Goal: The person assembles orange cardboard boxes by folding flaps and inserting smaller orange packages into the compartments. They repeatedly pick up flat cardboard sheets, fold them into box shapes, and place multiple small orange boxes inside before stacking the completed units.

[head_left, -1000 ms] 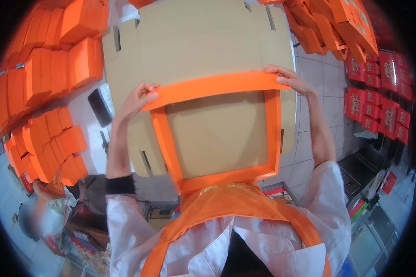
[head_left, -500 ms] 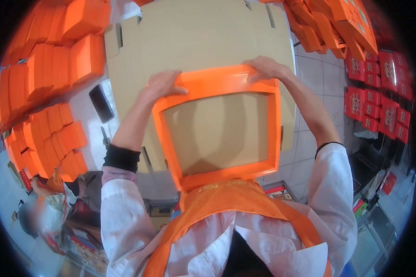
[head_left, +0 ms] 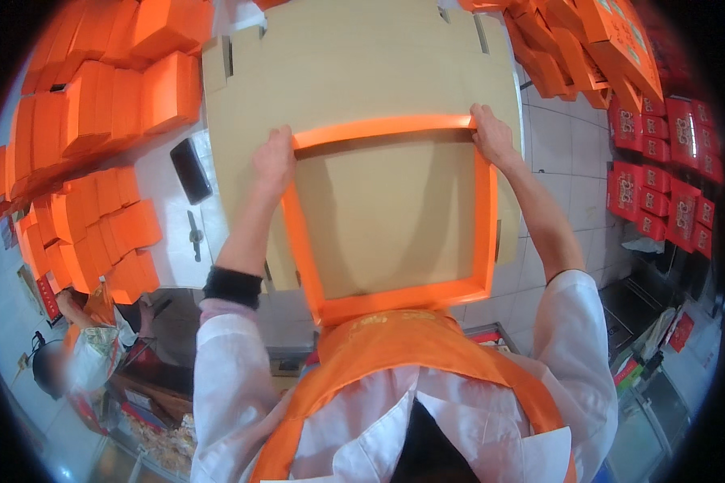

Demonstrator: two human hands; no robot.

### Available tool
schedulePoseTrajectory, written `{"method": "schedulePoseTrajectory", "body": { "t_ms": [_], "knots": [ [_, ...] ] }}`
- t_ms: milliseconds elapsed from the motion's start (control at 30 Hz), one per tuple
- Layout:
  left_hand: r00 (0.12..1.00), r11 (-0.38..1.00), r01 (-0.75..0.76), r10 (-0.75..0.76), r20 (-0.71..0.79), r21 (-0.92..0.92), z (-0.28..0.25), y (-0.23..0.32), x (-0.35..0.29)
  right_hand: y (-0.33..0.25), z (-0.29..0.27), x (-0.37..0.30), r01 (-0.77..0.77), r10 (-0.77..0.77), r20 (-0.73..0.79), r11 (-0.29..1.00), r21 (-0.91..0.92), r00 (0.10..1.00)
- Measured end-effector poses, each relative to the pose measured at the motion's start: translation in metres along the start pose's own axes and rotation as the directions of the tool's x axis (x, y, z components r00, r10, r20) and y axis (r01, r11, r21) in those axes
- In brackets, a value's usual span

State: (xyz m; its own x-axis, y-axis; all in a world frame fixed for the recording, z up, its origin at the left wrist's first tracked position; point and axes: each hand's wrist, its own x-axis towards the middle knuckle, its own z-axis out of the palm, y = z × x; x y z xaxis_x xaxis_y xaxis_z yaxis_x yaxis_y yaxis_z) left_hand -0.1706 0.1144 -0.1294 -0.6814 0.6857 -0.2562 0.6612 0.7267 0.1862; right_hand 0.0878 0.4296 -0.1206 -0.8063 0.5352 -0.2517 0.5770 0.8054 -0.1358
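An orange four-sided cardboard frame (head_left: 485,233) lies in front of me on a large tan cardboard sheet (head_left: 362,60). Its near side rests close against my apron. I cannot tell whether the brown surface inside it is its own bottom or the sheet below. At the far left corner my left hand (head_left: 275,161) is closed round the frame's edge. My right hand (head_left: 493,138) grips the far right corner, fingers wrapped over the rim. Both hands' fingertips are partly hidden.
Orange boxes (head_left: 89,105) are stacked at the left beside a black phone (head_left: 190,171) and a small metal tool (head_left: 195,236). More orange boxes (head_left: 564,48) stand at the far right, red boxes (head_left: 660,169) beyond. Another person (head_left: 80,346) works at the lower left.
My hands have slid outward from the far side to its two corners. The frame's far side looks narrower, as if turned more upright. The view has shifted slightly.
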Motion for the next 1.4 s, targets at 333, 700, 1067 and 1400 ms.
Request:
{"method": "schedulePoseTrajectory", "body": {
  "t_ms": [333, 700, 1067, 1400],
  "knots": [
    [0.938, 0.705, 0.107, -0.306, -0.165, -0.701, -0.005, -0.001, -0.032, -0.003, -0.051, -0.049, 0.171, 0.020, -0.395, 0.880, 0.442, 0.918],
    [0.802, 0.211, 0.560, -0.381, 0.460, -0.801, 0.060, 0.049, -0.311, -0.136, -0.286, -0.284, 0.780, -0.392, -0.834, -0.343, 0.523, 0.388],
    [0.650, 0.128, 0.568, -0.675, 0.348, -0.813, 0.121, 0.009, -0.299, -0.130, -0.306, -0.350, 0.786, -0.522, -0.832, -0.427, 0.447, 0.190],
    [0.767, 0.279, 0.592, -0.483, 0.422, -0.756, 0.084, -0.026, -0.266, -0.211, -0.322, -0.332, 0.783, -0.594, -0.781, -0.388, 0.485, 0.189]
  ]
}}
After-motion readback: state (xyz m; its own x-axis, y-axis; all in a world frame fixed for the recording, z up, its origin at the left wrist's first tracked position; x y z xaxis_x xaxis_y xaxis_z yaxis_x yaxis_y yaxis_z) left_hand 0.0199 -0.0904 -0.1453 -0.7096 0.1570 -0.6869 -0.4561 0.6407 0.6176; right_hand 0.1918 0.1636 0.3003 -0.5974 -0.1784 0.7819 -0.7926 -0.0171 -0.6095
